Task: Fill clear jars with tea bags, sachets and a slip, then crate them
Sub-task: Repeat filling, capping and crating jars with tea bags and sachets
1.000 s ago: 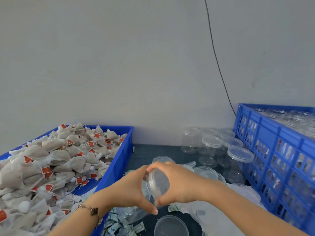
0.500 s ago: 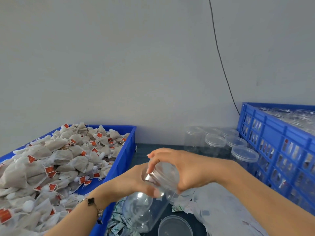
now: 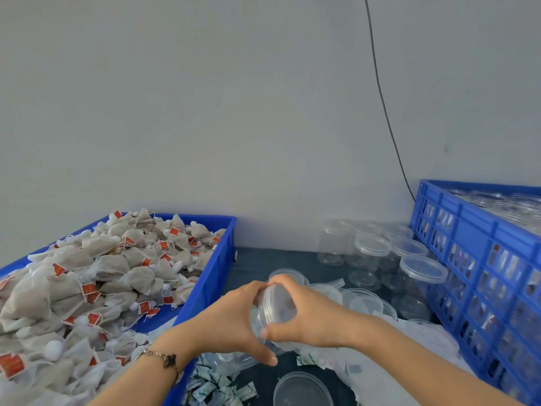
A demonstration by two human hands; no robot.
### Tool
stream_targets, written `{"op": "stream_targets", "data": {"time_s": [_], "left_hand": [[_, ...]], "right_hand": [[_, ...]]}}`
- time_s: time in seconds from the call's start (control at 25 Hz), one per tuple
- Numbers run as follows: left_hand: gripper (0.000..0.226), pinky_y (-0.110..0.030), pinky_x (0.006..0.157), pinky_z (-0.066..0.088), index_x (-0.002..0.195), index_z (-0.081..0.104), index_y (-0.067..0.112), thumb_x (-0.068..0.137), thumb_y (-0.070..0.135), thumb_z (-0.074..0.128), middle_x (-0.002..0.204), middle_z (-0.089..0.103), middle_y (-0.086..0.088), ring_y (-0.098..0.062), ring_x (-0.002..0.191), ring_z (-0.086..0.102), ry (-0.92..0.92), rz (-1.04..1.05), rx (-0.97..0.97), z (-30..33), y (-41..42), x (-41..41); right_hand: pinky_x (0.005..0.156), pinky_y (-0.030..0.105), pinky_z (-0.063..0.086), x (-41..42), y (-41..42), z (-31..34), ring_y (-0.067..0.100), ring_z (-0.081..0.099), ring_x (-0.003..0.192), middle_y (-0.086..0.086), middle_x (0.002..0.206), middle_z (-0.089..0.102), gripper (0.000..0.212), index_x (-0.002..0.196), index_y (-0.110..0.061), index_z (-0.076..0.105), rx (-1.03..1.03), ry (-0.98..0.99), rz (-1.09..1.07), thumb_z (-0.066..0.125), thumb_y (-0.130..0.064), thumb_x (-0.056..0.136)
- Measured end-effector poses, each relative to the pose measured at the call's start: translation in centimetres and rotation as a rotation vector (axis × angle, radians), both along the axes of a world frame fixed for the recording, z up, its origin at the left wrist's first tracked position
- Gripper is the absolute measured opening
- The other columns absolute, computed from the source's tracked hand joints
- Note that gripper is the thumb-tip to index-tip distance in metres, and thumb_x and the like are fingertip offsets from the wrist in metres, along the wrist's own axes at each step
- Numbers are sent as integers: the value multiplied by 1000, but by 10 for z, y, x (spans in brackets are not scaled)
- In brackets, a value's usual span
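A clear jar (image 3: 234, 357) lies tilted between my hands, its lidded top pointing up at me. My left hand (image 3: 227, 320) grips the jar's body from the left. My right hand (image 3: 304, 313) curls its fingers and thumb round the clear lid (image 3: 278, 303). A blue tray (image 3: 218, 271) at the left is heaped with tea bags (image 3: 96, 276) bearing red tags. Small green-white sachets (image 3: 216, 386) lie scattered below the jar. The blue crate (image 3: 480, 250) at the right holds several lidded jars.
Several empty clear jars (image 3: 371, 253) with lids stand at the back by the wall. Loose lids (image 3: 303, 389) and open jars lie on the dark tabletop near my hands. A white plastic sheet (image 3: 380, 373) lies under my right forearm. A black cable (image 3: 383, 106) runs down the wall.
The jar has tipped back so its lidded top faces me, and my right hand has turned round the lid. Both hands stay on the jar.
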State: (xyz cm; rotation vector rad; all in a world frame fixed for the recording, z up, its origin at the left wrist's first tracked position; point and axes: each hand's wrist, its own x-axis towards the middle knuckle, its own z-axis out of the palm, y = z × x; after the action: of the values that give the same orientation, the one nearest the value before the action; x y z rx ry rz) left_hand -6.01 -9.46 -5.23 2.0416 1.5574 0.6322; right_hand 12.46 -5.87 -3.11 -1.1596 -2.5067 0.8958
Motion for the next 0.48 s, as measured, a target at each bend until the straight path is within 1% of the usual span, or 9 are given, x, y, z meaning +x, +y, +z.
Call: {"op": "stream_targets", "data": {"time_s": [0.04, 0.08, 0.16, 0.2, 0.24, 0.32, 0.36, 0.4, 0.48], "left_hand": [[88, -17, 86, 44, 120, 38, 44, 47, 47, 88, 110, 52, 24, 6, 102, 52, -15, -10, -17, 0, 1, 0], [86, -18, 87, 45, 118, 40, 44, 46, 48, 87, 110, 54, 23, 6, 102, 53, -41, -20, -34, -1, 2, 0], [88, -24, 94, 46, 121, 43, 41, 45, 50, 86, 114, 56, 20, 4, 104, 55, -117, -31, -70, -2, 4, -1], [88, -26, 96, 47, 122, 44, 40, 46, 51, 86, 116, 57, 19, 3, 106, 56, -153, -20, -80, -2, 6, -3], [87, -25, 94, 48, 122, 45, 38, 47, 52, 85, 116, 57, 18, 4, 105, 57, -181, 3, -73, -2, 7, -6], [82, -17, 80, 49, 117, 47, 40, 45, 57, 83, 111, 58, 17, 11, 93, 58, -224, 93, 1, -2, 8, -11], [81, -14, 75, 49, 114, 47, 42, 43, 61, 82, 109, 60, 17, 13, 90, 58, -261, 149, 54, -2, 9, -12], [81, -13, 73, 50, 111, 48, 43, 41, 64, 83, 107, 61, 18, 14, 91, 58, -315, 193, 108, -2, 10, -11], [82, -8, 69, 50, 107, 48, 44, 37, 68, 85, 103, 63, 19, 16, 92, 57, -414, 250, 187, -3, 12, -10]], "right_hand": [[84, 24, 48, 2, -1, 0, 7, 52, 103, -10, 124, 43, 78, 124, -50, 27, 19, 14, 31, 74, -53, 63], [81, 21, 47, 5, -1, 3, 5, 49, 106, -11, 125, 40, 77, 118, -53, 28, 36, 16, 54, 76, -50, 59], [69, 13, 44, 13, 2, 17, 1, 49, 101, -13, 118, 39, 76, 108, -57, 27, 98, 6, 69, 77, -49, 52], [66, 11, 43, 17, 6, 25, 0, 50, 96, -14, 113, 40, 76, 105, -57, 26, 131, 27, 43, 78, -50, 49], [63, 10, 42, 23, 13, 34, -1, 51, 92, -15, 109, 41, 78, 104, -54, 25, 152, 84, -15, 78, -52, 48], [61, 13, 42, 34, 27, 40, 3, 54, 89, -14, 102, 44, 80, 106, -41, 25, 183, 204, -191, 81, -55, 51], [59, 15, 40, 37, 33, 35, 7, 54, 87, -12, 97, 45, 79, 106, -36, 25, 208, 198, -286, 81, -55, 53], [58, 17, 37, 40, 39, 26, 11, 53, 88, -10, 96, 45, 79, 106, -33, 25, 219, 146, -360, 82, -53, 55], [63, 21, 36, 41, 49, -3, 15, 48, 95, -4, 103, 44, 80, 108, -30, 24, 146, 70, -414, 84, -45, 57]]}}
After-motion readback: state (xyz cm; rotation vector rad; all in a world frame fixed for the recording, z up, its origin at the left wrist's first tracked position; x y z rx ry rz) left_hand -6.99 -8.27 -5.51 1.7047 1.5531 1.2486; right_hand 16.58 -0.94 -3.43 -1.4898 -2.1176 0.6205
